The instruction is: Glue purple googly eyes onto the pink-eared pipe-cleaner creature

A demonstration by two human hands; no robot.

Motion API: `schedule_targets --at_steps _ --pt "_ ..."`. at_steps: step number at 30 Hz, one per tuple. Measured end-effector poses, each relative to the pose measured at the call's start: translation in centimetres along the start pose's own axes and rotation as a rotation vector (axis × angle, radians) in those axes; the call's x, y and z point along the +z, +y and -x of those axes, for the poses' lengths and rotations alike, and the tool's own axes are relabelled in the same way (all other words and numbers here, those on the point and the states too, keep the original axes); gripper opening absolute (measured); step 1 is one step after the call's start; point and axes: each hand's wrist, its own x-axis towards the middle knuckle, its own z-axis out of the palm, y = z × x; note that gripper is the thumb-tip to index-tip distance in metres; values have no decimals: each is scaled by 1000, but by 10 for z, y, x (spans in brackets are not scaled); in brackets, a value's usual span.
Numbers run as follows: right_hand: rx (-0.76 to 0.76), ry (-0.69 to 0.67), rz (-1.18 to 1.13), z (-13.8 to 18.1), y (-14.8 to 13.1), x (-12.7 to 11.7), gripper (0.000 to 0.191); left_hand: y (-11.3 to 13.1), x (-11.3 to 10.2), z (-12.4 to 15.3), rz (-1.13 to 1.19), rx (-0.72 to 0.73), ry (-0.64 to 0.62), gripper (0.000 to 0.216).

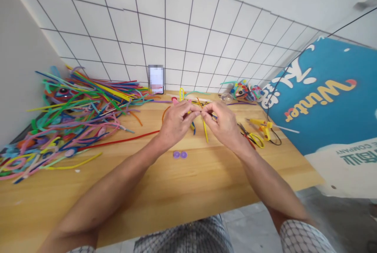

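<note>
My left hand (179, 121) and my right hand (220, 123) meet above the middle of the table, thumbs and forefingers pinched tip to tip. Whatever lies between the fingertips is too small to make out. An orange pipe cleaner (199, 102) shows just beyond the fingertips, and a yellow pipe cleaner (205, 131) sticks out below them; I cannot tell whether either is held. A blue piece (193, 128) is partly hidden by my left hand. Nearer to me, two small purple discs (180, 154) lie side by side on the wood.
A large heap of coloured pipe cleaners (88, 115) covers the left side of the table (176, 198). A phone (156, 79) leans against the gridded wall. On the right are yellow-handled scissors (255, 139), a yellow glue gun (265, 127) and a bag of colourful bits (246, 91).
</note>
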Motion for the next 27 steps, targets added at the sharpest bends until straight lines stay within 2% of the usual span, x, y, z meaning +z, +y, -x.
schedule_targets --at_steps 2,5,9,13,15,18,21,22,24,27 --pt "62 35 -68 2 -5 1 13 -2 5 5 37 -11 78 12" --pt "153 92 -163 4 -12 8 13 -8 14 12 169 -113 174 10" --pt "230 184 -257 8 -18 25 12 -11 24 17 395 -266 254 26" --pt "295 252 -407 10 -20 40 13 -8 28 18 599 -386 253 35" --pt "307 256 -417 10 -18 41 13 -8 24 15 595 -413 201 36" --pt "258 195 -280 9 -10 32 11 -7 10 4 385 -329 76 27" --pt "106 105 -62 7 -2 20 10 -4 -4 -7 105 -133 -35 7" --pt "58 81 -5 6 0 17 11 -3 -7 -9 32 -76 -58 7" --pt "-7 58 57 5 1 12 12 -2 -9 -8 -73 8 -73 13" --pt "-27 92 46 5 -2 9 13 -4 -3 -1 -106 56 -10 13"
